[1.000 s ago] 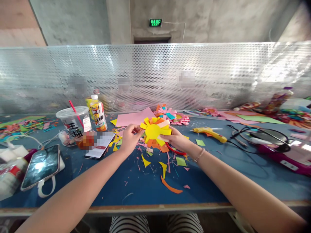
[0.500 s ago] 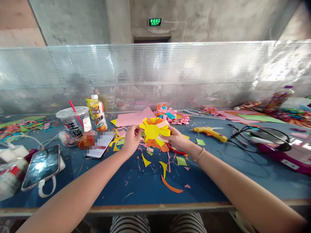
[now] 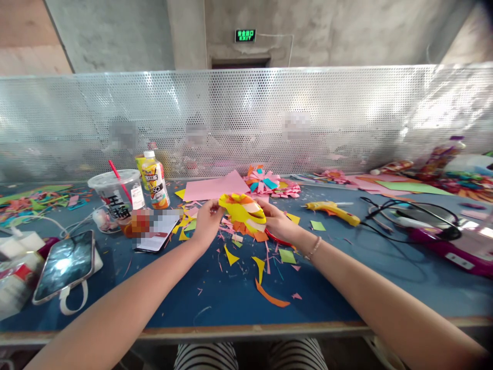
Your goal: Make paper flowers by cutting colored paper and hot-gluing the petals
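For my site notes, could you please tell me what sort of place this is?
Probably a shared craft workshop: a blue workbench strewn with paper scraps, a glue gun, and a perforated metal divider under an exit sign.

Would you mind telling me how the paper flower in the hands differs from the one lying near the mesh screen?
The held paper flower is mostly yellow and orange; the flower by the screen is mainly pink with a blue piece. The held one is tilted between the left hand and right hand; the other lies untouched on the blue table. The held one looks larger, being nearer the camera. Both are built from cut paper strips.
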`<state>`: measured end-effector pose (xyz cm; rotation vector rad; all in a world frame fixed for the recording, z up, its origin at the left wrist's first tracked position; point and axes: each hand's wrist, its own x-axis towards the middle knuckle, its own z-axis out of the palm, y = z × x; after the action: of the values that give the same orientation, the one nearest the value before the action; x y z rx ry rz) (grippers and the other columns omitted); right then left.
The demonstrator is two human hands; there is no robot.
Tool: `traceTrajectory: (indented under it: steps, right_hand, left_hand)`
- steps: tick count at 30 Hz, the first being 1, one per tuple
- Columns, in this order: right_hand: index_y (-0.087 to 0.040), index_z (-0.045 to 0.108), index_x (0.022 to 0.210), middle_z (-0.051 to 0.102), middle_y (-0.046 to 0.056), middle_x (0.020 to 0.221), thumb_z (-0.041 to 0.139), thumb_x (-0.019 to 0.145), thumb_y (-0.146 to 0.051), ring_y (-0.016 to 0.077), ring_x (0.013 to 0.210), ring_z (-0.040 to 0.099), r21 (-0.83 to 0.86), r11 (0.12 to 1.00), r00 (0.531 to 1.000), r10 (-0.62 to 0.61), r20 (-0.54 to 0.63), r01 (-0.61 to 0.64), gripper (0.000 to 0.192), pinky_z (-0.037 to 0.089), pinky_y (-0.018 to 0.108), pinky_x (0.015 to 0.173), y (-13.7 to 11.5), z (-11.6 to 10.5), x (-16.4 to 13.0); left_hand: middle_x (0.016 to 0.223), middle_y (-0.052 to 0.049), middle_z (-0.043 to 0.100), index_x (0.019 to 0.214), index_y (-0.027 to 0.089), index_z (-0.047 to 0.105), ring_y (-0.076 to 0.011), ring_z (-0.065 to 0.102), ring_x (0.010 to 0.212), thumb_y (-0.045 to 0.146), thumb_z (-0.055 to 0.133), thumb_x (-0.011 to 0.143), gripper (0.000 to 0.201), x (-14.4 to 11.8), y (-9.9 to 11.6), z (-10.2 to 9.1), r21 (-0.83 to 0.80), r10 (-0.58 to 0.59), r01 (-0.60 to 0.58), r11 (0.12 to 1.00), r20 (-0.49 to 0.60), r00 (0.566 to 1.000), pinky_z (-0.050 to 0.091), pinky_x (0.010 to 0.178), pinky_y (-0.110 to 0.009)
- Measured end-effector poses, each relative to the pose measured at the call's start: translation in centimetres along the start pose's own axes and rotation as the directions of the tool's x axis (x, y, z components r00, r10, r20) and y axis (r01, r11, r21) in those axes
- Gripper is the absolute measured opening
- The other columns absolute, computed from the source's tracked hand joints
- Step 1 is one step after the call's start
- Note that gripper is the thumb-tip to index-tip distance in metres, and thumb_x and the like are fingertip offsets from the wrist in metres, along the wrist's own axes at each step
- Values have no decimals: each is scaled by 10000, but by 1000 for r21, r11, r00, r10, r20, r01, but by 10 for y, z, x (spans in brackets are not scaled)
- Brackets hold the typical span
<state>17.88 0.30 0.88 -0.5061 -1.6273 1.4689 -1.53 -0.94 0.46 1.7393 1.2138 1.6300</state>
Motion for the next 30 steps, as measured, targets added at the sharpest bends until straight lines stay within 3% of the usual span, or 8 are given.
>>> traceTrajectory:
  steps: [5,9,17,24,30]
  right_hand:
    - [-293,477,1212,600,13,1135,564,614,-174,196,1004,575,134,990,997,42,-67,-33,616,478,319,803,6,2,-3]
    - [-313,408,1277,581,8,1165,524,591,-181,197,985,576,129,988,995,91,-33,-86,708,467,337,803,14,0,-6]
    - [-309,387,1295,556,8,1182,521,579,-187,174,929,574,59,992,994,110,-7,-109,739,474,288,734,12,3,-9]
    - [-321,415,1271,509,-16,1239,523,593,-206,205,1096,485,-45,997,998,59,-4,-59,697,451,309,821,10,7,-11]
    - [-302,391,1299,457,-4,1300,559,594,-249,238,1170,421,-90,992,996,83,-25,-85,726,413,359,895,8,13,-12]
  left_hand:
    - [824,-43,654,823,149,613,-160,585,780,324,554,741,202,-2,-3,7,-175,-27,30,984,17,999,437,714,-266]
    - [802,-38,650,794,151,610,-156,582,758,299,559,730,169,-5,-5,12,-229,-62,66,971,24,998,440,697,-263]
    - [814,-48,655,843,139,627,-162,587,760,288,529,750,200,-5,-1,11,-87,-79,81,993,25,997,436,692,-265]
    - [775,-45,651,825,140,625,-162,586,732,281,500,772,196,-9,9,11,23,-68,68,997,-14,998,427,664,-267]
    - [738,-34,624,779,145,608,-153,561,700,236,471,779,164,-9,12,10,105,-41,44,994,-31,999,407,630,-257]
